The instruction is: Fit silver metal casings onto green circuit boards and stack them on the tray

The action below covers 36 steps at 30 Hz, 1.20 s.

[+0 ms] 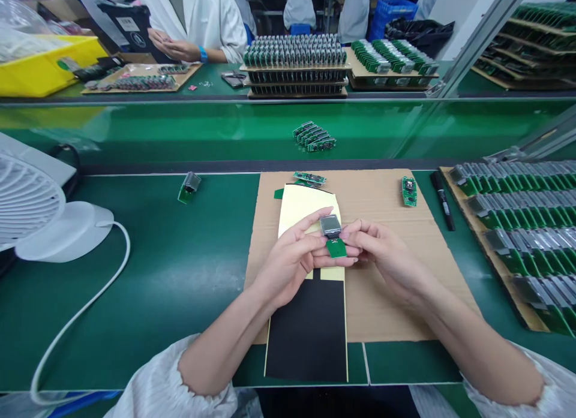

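A small green circuit board with a grey display screen [330, 225] lies across the fingers of my left hand [290, 256], whose thumb presses its left side. The fingertips of my right hand [380, 244] pinch the board's right edge by the screen's lower corner. Both hands are above a pale yellow backing sheet [299, 202] with a black strip [308, 334] on its near part. Under that sheet lies a piece of brown cardboard [382, 310]. Small circuit boards [309, 178] rest at the sheet's far end, and another board [409, 191] sits on the cardboard's right side.
A white fan [63, 226] with a cable stands left. One screen board [189, 187] lies on the green table. At right are a black marker [443, 201] and a tray of screen boards [517, 238]. Several boards [314, 136] lie beyond the ledge. A co-worker's hand [173, 46] shows behind.
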Motion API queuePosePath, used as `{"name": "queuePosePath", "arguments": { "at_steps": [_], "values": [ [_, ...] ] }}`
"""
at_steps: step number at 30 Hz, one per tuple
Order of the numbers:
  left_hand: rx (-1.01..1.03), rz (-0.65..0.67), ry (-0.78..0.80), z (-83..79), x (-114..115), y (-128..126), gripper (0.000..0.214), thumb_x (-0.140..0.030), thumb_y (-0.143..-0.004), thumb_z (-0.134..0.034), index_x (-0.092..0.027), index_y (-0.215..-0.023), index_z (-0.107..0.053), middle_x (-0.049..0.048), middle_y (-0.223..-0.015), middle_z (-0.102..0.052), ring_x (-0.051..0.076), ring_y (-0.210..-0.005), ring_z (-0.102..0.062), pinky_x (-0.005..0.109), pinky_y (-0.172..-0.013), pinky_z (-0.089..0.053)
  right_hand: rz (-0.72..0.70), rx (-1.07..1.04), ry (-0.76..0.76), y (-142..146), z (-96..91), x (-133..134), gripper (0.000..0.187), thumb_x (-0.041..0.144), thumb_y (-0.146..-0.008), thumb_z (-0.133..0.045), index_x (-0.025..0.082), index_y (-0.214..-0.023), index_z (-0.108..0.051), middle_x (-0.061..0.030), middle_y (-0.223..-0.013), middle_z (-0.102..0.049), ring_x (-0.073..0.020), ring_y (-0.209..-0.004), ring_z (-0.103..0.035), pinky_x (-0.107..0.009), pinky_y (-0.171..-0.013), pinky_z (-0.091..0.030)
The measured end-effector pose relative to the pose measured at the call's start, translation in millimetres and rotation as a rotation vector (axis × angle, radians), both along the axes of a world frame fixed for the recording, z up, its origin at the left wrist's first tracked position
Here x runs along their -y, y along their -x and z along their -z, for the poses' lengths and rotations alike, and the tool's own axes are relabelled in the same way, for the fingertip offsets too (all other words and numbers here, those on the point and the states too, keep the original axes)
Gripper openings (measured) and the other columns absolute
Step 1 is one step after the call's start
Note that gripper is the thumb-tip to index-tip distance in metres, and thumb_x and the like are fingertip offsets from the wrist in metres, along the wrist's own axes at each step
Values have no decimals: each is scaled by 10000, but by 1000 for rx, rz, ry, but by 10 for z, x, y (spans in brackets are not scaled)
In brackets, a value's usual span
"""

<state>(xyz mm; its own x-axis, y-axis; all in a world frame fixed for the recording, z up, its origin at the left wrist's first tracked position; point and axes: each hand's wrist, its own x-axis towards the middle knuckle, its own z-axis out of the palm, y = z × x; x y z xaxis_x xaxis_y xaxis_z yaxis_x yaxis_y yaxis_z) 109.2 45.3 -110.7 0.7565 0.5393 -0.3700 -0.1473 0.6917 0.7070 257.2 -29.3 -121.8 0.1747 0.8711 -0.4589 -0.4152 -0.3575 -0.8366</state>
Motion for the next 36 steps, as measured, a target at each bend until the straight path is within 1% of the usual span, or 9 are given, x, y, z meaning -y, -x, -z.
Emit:
{"name": "queuePosePath", "arguments": {
  "at_steps": [4,9,14,17,24,27,32,34,36],
  "values": [
    [0,-2,5,-6,11,4,493,-32,-893,-483,-138,-1373,-435,107,-972,-766,251,-846,-748,389,-800,-612,10,25,21,6,13,-7,172,321,-658,-705,189,-663,-594,72,-518,-488,-82,-512,-381,-244,-516,-252],
    [-24,1,5,-12,14,14,486,-36,-883,-503,-141,-1355,-453,96,-959,-762,257,-846,-748,391,-805,-609,15,21,44,20,5,-19,151,308,-637,-686,187,-631,-597,65,-507,-483,-84,-505,-376,-243,-516,-256],
    [-48,-1,15,-11,6,9,479,-40,-871,-521,-142,-1337,-474,61,-885,-750,251,-826,-750,373,-797,-608,19,9,21,31,11,-10,163,283,-651,-670,189,-579,-559,67,-488,-444,-76,-482,-285,-240,-474,-170],
    [-41,-4,8,-27,11,6,470,-54,-876,-522,-125,-1338,-466,72,-893,-753,241,-819,-751,353,-794,-606,13,-23,3,30,10,-5,181,278,-662,-673,193,-564,-548,67,-491,-426,-79,-485,-248,-248,-472,-141],
    [-9,15,-27,-50,16,20,475,-73,-894,-487,-122,-1363,-438,98,-942,-763,252,-870,-745,370,-812,-598,-24,-62,-13,12,-45,-11,216,299,-672,-685,198,-545,-542,58,-512,-413,-93,-495,-289,-268,-481,-140],
    [-18,33,-79,-32,13,26,473,-86,-887,-548,-149,-1345,-446,96,-972,-760,250,-873,-744,358,-789,-604,-22,-53,-12,12,-42,-1,218,312,-674,-699,197,-558,-556,57,-514,-429,-91,-495,-318,-262,-480,-161],
    [2,50,-145,-2,4,35,459,-97,-873,-600,-194,-1300,-462,70,-967,-756,238,-857,-743,337,-745,-612,24,8,-32,27,-23,19,171,329,-688,-734,196,-661,-630,60,-522,-498,-85,-489,-407,-233,-465,-230],
    [15,57,-160,-3,3,34,446,-107,-871,-606,-211,-1283,-469,60,-958,-757,231,-852,-741,334,-735,-613,44,42,-77,37,-29,22,179,324,-690,-752,196,-651,-633,45,-589,-560,-79,-494,-431,-230,-458,-281],
    [12,49,-172,-8,4,30,434,-107,-862,-615,-221,-1257,-476,55,-982,-754,216,-836,-739,327,-717,-615,55,82,-112,52,-36,26,194,321,-690,-768,192,-634,-634,16,-737,-638,-70,-511,-461,-237,-474,-353]
  ]
}}
